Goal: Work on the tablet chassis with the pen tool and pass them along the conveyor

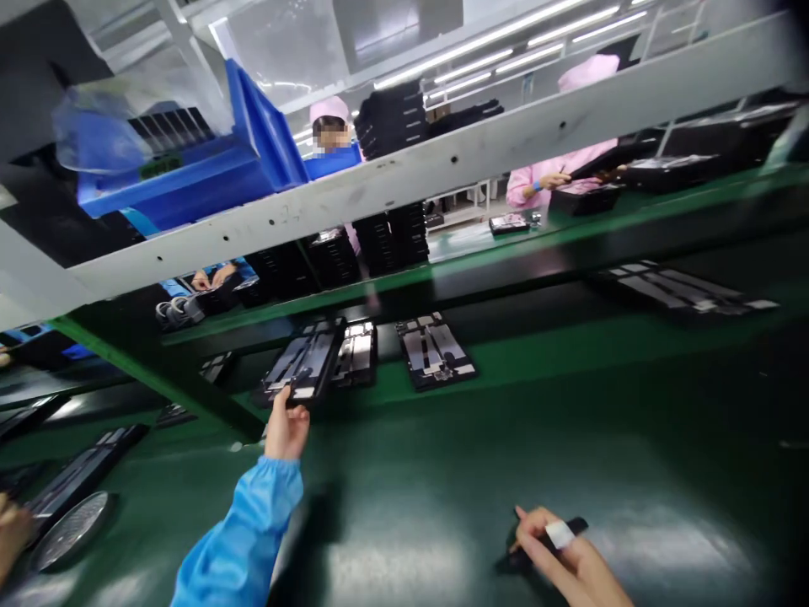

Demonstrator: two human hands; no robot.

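Note:
My left hand [286, 428], in a blue sleeve, reaches forward and grips the near edge of a black tray [303, 361] holding metal parts, lifted a little off the green belt. My right hand [565, 552] rests low on the green table at the lower right, fingers closed around a small dark tool [569, 529]; a white tape wraps one finger. Two more black trays of parts [357, 352] [435, 350] lie side by side just right of the held one.
A grey shelf rail [442, 169] crosses above, with a blue bin [208, 169] on it. Stacks of black trays [395, 240] stand beyond. People in pink and blue work across the line. Another person's hand [13, 527] and a round metal disc [69, 529] sit at far left.

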